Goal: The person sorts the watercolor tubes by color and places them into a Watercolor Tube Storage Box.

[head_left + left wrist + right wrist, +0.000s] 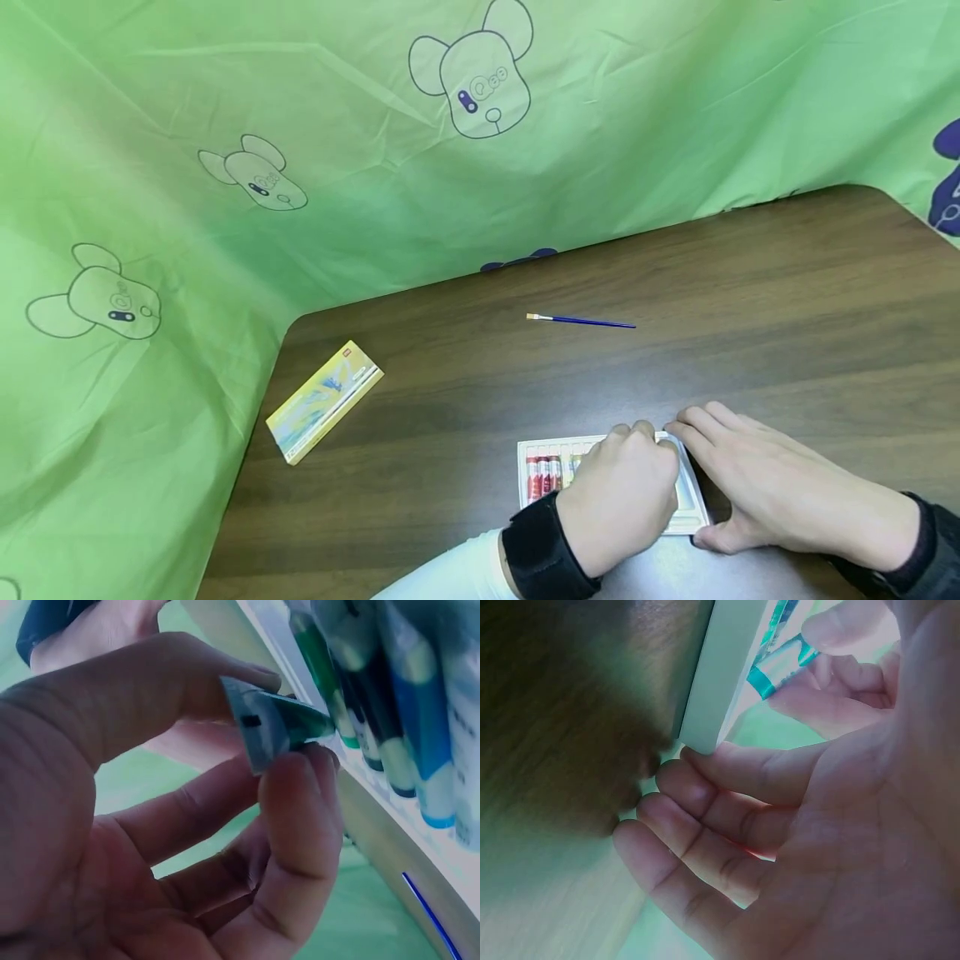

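- Head view: the left hand [626, 492] bends over the white tray [684, 525], its knuckles hiding what the fingertips hold; the right hand [757, 479] lies just to its right, fingers at the tray's far corner, thumb at the near one.
- Around that left grip: red tubes [543, 479] lie to its left in the tray; the brush [581, 320] is beyond it on the table [420, 467], the yellow box [325, 402] well apart to the left.
- Left wrist view: thumb and fingers are clamped on a green paint tube [277, 727]; its flat crimped end faces the palm, and its long axis runs away from the palm toward the tray. Right beside the fingertips lie a second green tube [319, 664] and, farther along, a blue tube [420, 712], which leave little side room.
- Right wrist view: the held tube slants from the left fingertips, its teal-banded end toward the tray wall; I cannot tell whether they touch. The right fingers are loosely bent, slightly spread, around no tube, the index touching the tray's corner below that end.
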`<state>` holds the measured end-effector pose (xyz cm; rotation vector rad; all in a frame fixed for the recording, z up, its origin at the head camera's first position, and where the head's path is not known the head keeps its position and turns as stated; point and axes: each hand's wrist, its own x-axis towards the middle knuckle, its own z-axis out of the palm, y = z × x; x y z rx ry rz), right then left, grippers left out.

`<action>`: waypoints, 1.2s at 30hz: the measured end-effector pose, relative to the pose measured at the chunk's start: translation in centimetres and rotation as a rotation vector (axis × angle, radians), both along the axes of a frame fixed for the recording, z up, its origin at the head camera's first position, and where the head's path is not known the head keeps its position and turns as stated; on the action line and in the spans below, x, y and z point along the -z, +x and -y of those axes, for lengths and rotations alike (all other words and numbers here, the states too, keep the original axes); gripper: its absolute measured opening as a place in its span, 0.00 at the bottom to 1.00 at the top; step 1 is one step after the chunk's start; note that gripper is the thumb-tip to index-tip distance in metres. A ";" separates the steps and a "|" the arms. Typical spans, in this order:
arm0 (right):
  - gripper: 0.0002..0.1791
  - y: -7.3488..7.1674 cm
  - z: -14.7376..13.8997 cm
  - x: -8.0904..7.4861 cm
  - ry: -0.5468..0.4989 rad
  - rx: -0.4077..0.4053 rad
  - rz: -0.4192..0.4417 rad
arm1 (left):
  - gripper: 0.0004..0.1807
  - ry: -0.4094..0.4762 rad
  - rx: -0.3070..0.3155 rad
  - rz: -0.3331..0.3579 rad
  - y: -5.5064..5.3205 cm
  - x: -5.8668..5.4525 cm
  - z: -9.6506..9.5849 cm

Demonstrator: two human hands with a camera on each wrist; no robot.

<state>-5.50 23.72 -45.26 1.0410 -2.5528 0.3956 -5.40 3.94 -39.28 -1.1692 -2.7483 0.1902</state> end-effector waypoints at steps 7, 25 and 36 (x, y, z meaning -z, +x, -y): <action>0.58 0.0 0.1 0.0 0.006 0.005 0.008 | 0.05 -0.033 0.008 -0.035 0.7 0.4 -0.4; 0.55 -0.2 0.2 -0.3 -0.027 -0.018 -0.015 | 0.22 -0.235 -0.010 0.055 0.5 -0.1 -0.4; 0.57 -0.1 0.0 -0.3 -0.013 -0.006 0.005 | 0.21 -0.201 -0.017 0.011 0.4 0.0 -0.4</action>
